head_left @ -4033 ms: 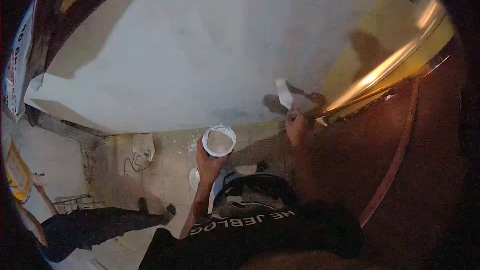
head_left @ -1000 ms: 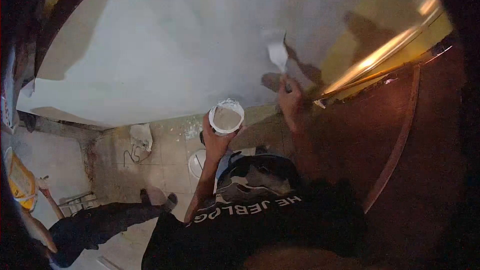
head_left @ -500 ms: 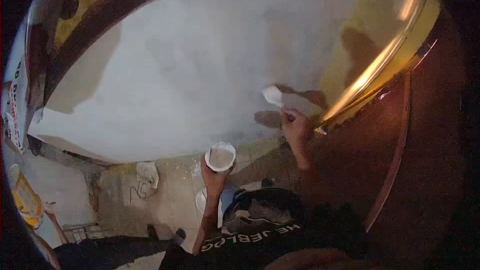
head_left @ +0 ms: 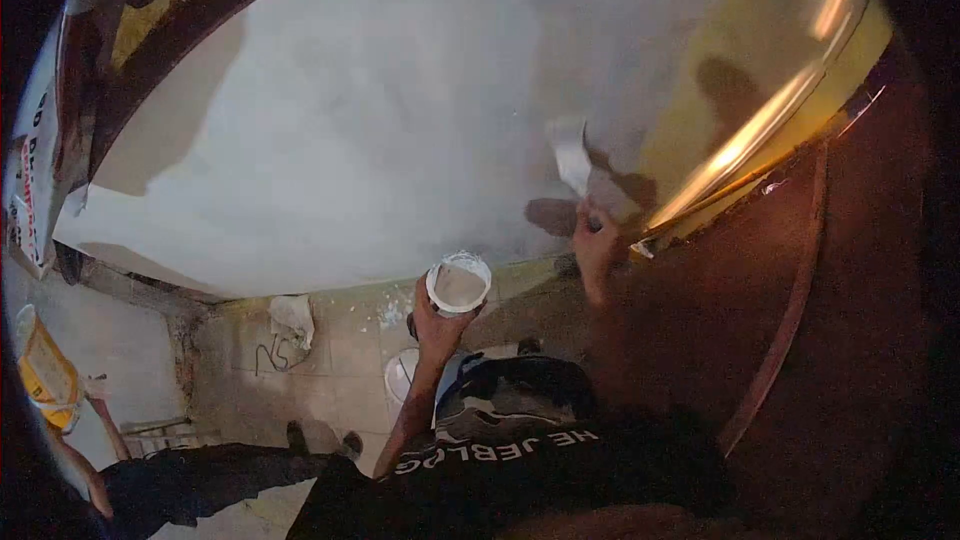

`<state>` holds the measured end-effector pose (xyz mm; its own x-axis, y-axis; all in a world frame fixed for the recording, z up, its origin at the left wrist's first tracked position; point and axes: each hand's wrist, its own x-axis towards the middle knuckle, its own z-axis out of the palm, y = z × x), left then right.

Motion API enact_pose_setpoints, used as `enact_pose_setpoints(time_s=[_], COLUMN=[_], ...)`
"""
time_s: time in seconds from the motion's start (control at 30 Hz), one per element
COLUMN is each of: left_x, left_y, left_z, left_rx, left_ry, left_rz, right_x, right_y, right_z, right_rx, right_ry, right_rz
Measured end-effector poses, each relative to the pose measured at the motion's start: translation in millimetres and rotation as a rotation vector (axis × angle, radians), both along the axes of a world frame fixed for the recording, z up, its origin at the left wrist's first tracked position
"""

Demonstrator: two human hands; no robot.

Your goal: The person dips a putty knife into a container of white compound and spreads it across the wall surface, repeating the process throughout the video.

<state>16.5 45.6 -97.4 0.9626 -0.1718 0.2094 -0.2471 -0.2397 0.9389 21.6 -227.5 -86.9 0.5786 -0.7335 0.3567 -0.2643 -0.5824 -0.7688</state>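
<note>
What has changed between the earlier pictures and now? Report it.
Since the latest earlier picture, the tool in the right hand has swung up and right over the wall; the tub in the left hand has shifted slightly right. Nothing was grasped or let go: each hand still holds its item.

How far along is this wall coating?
Most of the wall already looks coated whitish. In hand: the right hand holds a white tool at the wall; the left hand holds a tub of pale material. Probably left: the yellow patch on the right.
</note>
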Motion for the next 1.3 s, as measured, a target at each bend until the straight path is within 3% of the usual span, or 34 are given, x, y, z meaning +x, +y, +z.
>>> enact_pose_setpoints(time_s=[0.07, 0.13, 0.2, 0.27, 0.37, 0.47, 0.57, 0.7, 0.8, 0.9, 1.03, 1.2, 1.3], left_x=[0, -1, -7, -7, 0, 4, 6, -2, -3, -1, 6, 4, 7], left_y=[0, 2, 1, 5, 4, 8, 6, 0, 2, 4, 13, 13, 15], left_z=[-2, -13, 1, 2, -13, -15, -19, -4, -1, -15, -25, -7, -14], left_rx=[0.038, -0.015, 0.026, 0.070, -0.021, -0.075, -0.040, -0.042, -0.025, -0.047, -0.121, -0.033, -0.023], left_ry=[0.021, 0.041, 0.024, 0.008, -0.018, 0.021, 0.008, 0.007, 0.023, 0.089, 0.041, -0.005, -0.006], left_rz=[-0.022, -0.029, -0.035, -0.034, -0.062, -0.097, -0.070, -0.038, -0.019, -0.043, -0.110, -0.127, -0.130], right_x=[2, -6, -4, -2, 7, -5, -10, -14, -13, -8, 14, -5, -13], right_y=[-9, -19, -26, -30, -13, -2, -3, 2, 7, 16, 23, 20, 14], right_z=[-66, -128, -131, -114, 9, 121, 176, 207, 189, 143, 46, -47, -53], right_rx=[0.000, -0.083, -0.163, -0.062, -0.038, -0.199, -0.262, -0.211, -0.285, -0.184, -0.023, 0.025, -0.040], right_ry=[0.224, 0.234, 0.231, 0.339, 0.303, 0.014, -0.459, -0.613, -0.557, -0.512, -0.123, 0.199, 0.364], right_rz=[0.008, 0.027, 0.045, 0.107, 0.051, 0.034, 0.110, 0.170, 0.107, 0.082, 0.089, 0.079, 0.109])
